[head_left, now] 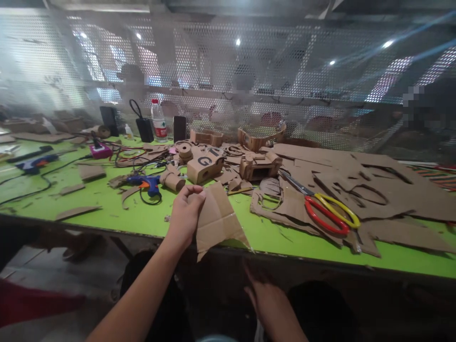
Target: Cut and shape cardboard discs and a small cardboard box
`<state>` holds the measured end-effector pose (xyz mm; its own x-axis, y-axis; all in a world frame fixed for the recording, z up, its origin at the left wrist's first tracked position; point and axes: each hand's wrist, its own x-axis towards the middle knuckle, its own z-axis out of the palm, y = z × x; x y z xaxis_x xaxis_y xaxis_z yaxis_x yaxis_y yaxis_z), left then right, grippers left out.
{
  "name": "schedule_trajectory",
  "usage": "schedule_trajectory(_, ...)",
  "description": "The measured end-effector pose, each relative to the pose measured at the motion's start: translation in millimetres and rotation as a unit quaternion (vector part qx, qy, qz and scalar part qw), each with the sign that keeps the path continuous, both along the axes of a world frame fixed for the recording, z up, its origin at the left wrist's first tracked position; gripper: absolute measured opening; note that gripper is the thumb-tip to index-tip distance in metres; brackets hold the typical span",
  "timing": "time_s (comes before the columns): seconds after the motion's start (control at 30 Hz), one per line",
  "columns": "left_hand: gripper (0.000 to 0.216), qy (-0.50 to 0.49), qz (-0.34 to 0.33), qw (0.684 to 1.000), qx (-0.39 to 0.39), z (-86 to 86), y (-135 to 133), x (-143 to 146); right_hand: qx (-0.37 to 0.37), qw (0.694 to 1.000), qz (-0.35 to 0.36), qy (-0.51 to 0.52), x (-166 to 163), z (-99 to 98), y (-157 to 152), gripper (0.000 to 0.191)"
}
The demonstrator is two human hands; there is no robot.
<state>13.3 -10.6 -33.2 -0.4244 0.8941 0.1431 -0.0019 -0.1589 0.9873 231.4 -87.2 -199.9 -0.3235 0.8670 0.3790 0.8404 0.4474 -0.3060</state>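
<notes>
My left hand (187,211) pinches a cut piece of cardboard (219,218) between thumb and fingers at its upper left corner. The piece has a curved notch along its lower edge and hangs over the front edge of the green table (164,228). Below that edge, in shadow, my right hand (269,299) has a finger and thumb stretched out and apart, with nothing visible between them. Scissors (329,211) with one red and one yellow handle lie on cardboard scraps to the right. A blue glue gun (149,183) rests behind my left hand.
Large cut cardboard sheets (392,185) cover the table's right side. Behind stand a cardboard box marked G (204,166), another cardboard form (261,166) and a water bottle (159,123). A second glue gun (35,164) and its cable lie left. A perforated screen (213,61) backs the table.
</notes>
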Motion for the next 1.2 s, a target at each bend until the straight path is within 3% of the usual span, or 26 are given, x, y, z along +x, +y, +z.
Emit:
schedule_trajectory(0.07,0.028,0.001,-0.004,1.0,-0.001,-0.7,0.4,-0.2,-0.042,0.998,-0.046,-0.024,2.8,-18.5,3.3,0.023)
schedule_trajectory(0.2,0.029,0.004,-0.011,1.0,-0.002,-0.6,0.5,0.6,-0.052,0.994,-0.093,-0.014,9.7,-42.6,6.8,0.03)
schedule_trajectory(0.4,0.028,0.019,-0.022,1.0,-0.001,-0.1,0.6,-0.2,-0.046,0.994,-0.094,0.025,12.6,-69.5,11.4,0.042)
schedule_trajectory(0.6,0.025,0.046,-0.032,0.998,0.009,-1.5,-1.7,-1.4,-0.105,0.99,-0.088,0.04,16.9,-99.2,14.3,0.03)
schedule_trajectory(0.73,0.025,0.067,-0.044,0.997,0.02,-0.7,-3.3,-0.6,-0.176,0.981,-0.065,0.04,19.7,-112.1,22.1,0.022)
schedule_trajectory(0.9,0.026,0.08,-0.049,0.995,0.022,0.9,-4.0,-0.9,-0.27,0.957,-0.093,0.049,19.4,-124.6,30.2,0.023)
schedule_trajectory(1.07,0.039,0.078,-0.055,0.995,0.023,1.6,-5.6,-2.3,-0.343,0.931,-0.101,0.073,8.2,-139.6,26.1,0.024)
schedule_trajectory(1.2,0.047,0.071,-0.068,0.995,0.018,1.6,-6.8,-2.7,-0.361,0.922,-0.121,0.075,-8.4,-143.5,20.3,0.021)
